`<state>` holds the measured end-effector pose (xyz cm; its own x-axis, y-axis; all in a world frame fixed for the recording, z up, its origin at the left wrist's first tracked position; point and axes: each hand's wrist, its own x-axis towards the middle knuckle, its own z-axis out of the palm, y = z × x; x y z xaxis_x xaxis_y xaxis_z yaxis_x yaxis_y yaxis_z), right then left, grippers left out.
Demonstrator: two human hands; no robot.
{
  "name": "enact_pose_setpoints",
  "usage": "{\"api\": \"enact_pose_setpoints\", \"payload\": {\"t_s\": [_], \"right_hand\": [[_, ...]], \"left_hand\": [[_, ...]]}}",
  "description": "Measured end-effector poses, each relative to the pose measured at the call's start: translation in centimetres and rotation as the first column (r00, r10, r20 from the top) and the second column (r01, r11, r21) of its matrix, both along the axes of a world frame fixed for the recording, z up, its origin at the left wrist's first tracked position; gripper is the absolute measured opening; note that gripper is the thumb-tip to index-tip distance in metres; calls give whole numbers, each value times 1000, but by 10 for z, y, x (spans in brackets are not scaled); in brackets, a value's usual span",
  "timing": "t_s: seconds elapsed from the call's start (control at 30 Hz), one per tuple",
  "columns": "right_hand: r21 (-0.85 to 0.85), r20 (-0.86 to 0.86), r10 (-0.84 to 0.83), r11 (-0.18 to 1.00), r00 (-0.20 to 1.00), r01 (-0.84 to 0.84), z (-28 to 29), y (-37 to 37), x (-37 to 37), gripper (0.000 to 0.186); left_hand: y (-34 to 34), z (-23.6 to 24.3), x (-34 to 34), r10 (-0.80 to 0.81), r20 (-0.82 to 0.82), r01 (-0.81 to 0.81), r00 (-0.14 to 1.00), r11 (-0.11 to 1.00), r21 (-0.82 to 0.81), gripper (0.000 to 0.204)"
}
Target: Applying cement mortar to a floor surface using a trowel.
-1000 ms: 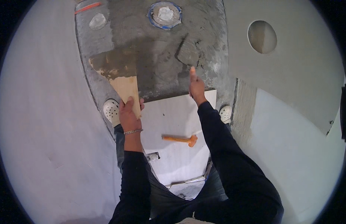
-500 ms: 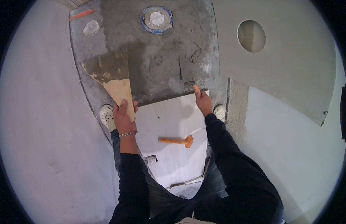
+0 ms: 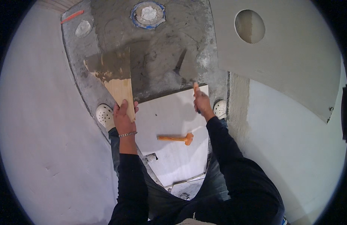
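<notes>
My left hand (image 3: pixel 123 113) grips the bare narrow end of a wooden board (image 3: pixel 121 90), whose wider far end is coated with wet grey mortar. My right hand (image 3: pixel 202 102) is closed round the orange handle of a trowel (image 3: pixel 188 66). The trowel's grey blade points away from me, over the mortar bed (image 3: pixel 154 56); whether it touches the mortar I cannot tell. Below my hands, an orange mallet (image 3: pixel 176 138) lies on a pale laid tile (image 3: pixel 173 112), its head to the right.
A round drain with a blue ring (image 3: pixel 162 15) is set in the mortar at the far side. A large panel with a round hole (image 3: pixel 278 48) stands at the right. An orange strip (image 3: pixel 72 17) lies far left. My clogs flank the tile, between pale walls.
The trowel blade has turned so that its broad face shows, and my right hand has shifted slightly. My left hand keeps the board in nearly the same place. The view has shifted slightly.
</notes>
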<state>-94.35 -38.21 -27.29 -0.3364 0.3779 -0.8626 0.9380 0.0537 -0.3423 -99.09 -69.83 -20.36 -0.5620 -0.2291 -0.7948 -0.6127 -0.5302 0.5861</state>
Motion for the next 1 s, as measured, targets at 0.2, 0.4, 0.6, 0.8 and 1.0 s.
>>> {"api": "enact_pose_setpoints", "payload": {"t_s": [0.2, 0.4, 0.6, 0.8, 1.0], "right_hand": [[-26, -210, -165, 986, 964, 164, -59, 79, -90, 66], [-438, 103, 47, 899, 994, 2, -41, 24, -47, 62], [-537, -83, -391, 792, 917, 290, -72, 38, -93, 61], [-557, 119, -190, 800, 975, 224, -91, -65, -130, 56], [489, -63, 815, 529, 576, -694, -100, 2, -141, 73]], "left_hand": [[25, -5, -10, 10, -21, -8, 1000, 999, 53, 30], [21, -2, -3, 52, -22, -52, 998, 999, 12, 29], [48, -3, -13, 96, -14, -96, 995, 995, 11, 26], [43, -1, -9, 136, 12, -135, 991, 989, -59, 29], [47, 1, -10, 136, -16, -137, 991, 990, -45, 29]]}}
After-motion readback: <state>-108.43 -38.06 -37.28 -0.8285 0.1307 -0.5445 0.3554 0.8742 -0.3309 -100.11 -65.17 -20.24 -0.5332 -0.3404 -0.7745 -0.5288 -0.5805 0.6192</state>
